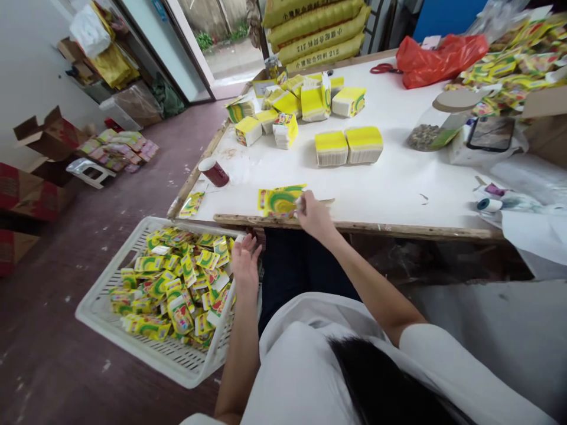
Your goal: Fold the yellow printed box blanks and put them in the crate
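My right hand is closed, fingers pinched together, at the right end of some yellow-and-green printed packets lying by the table's front edge. A thin pale strip shows just beyond that hand; what the fingers hold is hidden. White covers show on its fingertips. Palm up and fingers spread, my left hand is open and holds nothing. It hovers at the right side of a white plastic basket, close to a heap of small yellow-and-green packets inside.
Two blocks of stacked yellow cards stand mid-table, with more stacks behind. A dark red cup is near the left edge. At right are a jar, a phone, a red bag and scissors.
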Demonstrator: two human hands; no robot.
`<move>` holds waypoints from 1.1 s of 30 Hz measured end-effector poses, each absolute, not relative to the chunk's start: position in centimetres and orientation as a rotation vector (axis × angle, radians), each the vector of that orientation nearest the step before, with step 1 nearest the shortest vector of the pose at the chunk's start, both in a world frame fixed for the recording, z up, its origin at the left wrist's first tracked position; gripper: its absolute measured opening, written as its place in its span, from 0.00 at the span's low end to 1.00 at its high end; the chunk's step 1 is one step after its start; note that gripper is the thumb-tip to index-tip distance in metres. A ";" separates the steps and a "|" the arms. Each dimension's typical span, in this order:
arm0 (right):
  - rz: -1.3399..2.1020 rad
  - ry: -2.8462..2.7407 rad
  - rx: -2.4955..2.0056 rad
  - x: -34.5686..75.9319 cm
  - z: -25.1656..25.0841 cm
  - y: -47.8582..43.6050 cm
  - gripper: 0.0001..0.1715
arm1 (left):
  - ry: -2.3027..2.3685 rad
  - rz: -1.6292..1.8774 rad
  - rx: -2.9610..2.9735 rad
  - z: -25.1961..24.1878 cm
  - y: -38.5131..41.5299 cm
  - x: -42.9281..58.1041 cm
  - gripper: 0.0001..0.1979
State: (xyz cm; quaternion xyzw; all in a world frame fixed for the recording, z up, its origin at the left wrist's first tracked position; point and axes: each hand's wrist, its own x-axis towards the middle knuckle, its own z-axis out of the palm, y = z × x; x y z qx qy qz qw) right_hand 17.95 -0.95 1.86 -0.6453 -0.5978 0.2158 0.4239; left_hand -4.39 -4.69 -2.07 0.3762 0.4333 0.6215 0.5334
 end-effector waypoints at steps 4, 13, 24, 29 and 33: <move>1.024 -1.565 -1.221 13.1 0.6 -6.2 0.14 | 0.898 1.511 0.907 -0.2 -5.9 -0.9 0.32; 1.313 -1.322 -1.043 10.9 -0.2 -8.9 0.23 | 0.986 1.635 0.736 0.2 -6.1 -0.2 0.38; 0.823 -1.570 -1.124 16.7 -0.2 -7.8 0.14 | 1.118 1.536 1.045 -0.3 -5.6 -3.3 0.29; 0.577 -1.977 -0.979 17.2 0.4 -7.6 0.18 | 1.117 0.940 1.482 1.3 -5.8 -5.5 0.45; 0.475 -1.790 -1.049 15.0 0.1 -8.4 0.17 | 1.238 0.800 1.484 0.4 -7.1 -2.7 0.31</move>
